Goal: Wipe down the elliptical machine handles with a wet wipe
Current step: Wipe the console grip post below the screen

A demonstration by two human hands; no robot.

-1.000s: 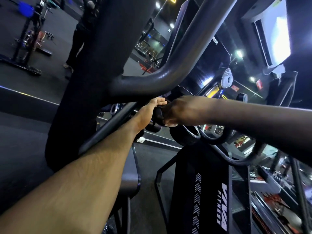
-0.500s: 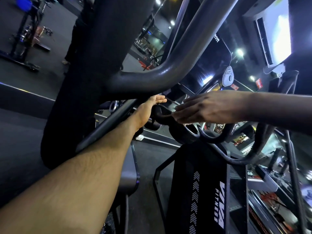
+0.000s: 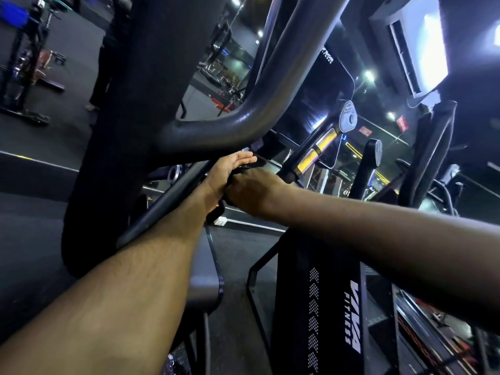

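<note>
Two words, "VIVA FITNESS", are read on the black panel [image 3: 351,318]. Since half a second ago, the right hand [image 3: 254,190] has been curled round the handle [image 3: 244,167]; the left hand [image 3: 230,166] lies flat against it. No wipe can be made out.

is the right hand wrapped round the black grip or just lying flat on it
Wrapped: the right hand curls down over the black grip, knuckles up, beside the left hand. No wipe is visible.
</note>
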